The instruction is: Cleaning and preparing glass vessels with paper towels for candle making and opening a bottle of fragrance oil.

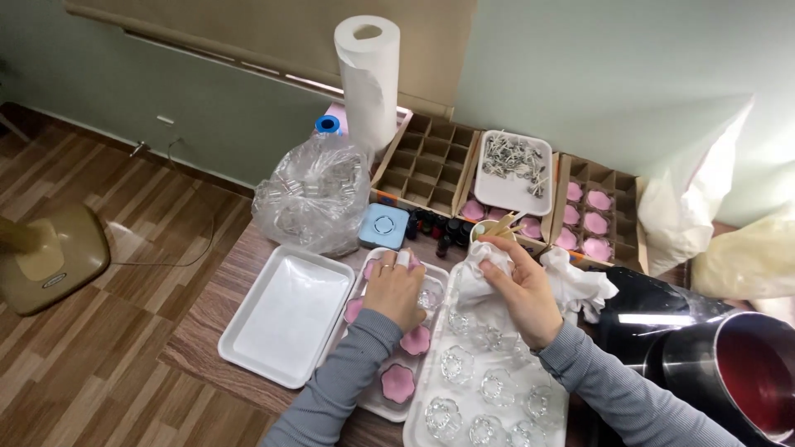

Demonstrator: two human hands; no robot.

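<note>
Evidently the left hand (396, 290) rested curled over the narrow white tray (362, 389) of pink flower-shaped candles (397, 382), fingers closed round a small clear glass holder (428, 297) at that tray's far right edge. The right hand (520, 290) was bunched shut on a crumpled white tissue (484, 265), held above the far end of the larger tray (416, 422) of empty glass flower holders (457, 362). An empty white tray (286, 314) lay at the table's left edge; a stainless pot (737, 372) stood at the right. To wipe well, I judged the glass should be gripped by its rim, the tissue pushed into each petal hollow and turned, clear of the finished candles
</note>
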